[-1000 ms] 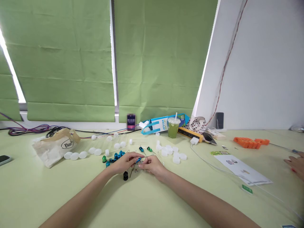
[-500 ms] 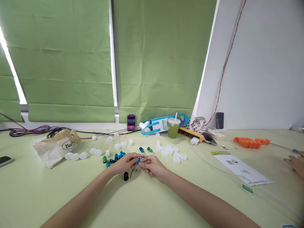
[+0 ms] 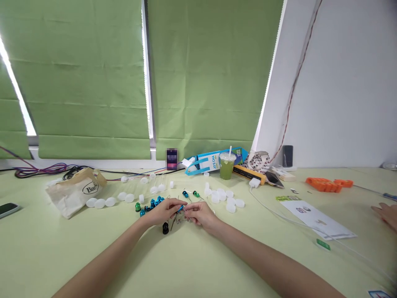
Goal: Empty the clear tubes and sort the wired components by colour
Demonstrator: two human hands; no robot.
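Observation:
My left hand [image 3: 164, 210] is closed in a pinch on a small blue metallic piece [image 3: 180, 208]. Close against it, my right hand [image 3: 201, 215] pinches what looks like a thin metal pin or wire at the blue piece; its exact kind is too small to tell. Below the fingers lie several thin metal bits [image 3: 182, 218], partly covered by the hands. A black knob-like piece [image 3: 165, 228] sits under my left wrist. Several shiny blue knob-like pieces [image 3: 154, 202] and a green one [image 3: 138, 207] are left of my left hand. Beyond the fingertips lie a blue-headed pin [image 3: 185, 193] and a green-headed pin [image 3: 196, 193].
White round caps [image 3: 221, 195] lie right of centre, and more caps [image 3: 99, 203] with clear tubes at left by a cloth bag [image 3: 74, 194]. Behind stand a green drink cup [image 3: 227, 167] and a power strip [image 3: 248, 174]. Another person's hand [image 3: 386, 215] rests far right.
The fingers of both hands have shifted slightly around the blue piece, which stays between them. The view has moved a little. The other person's hand lies flatter at right.

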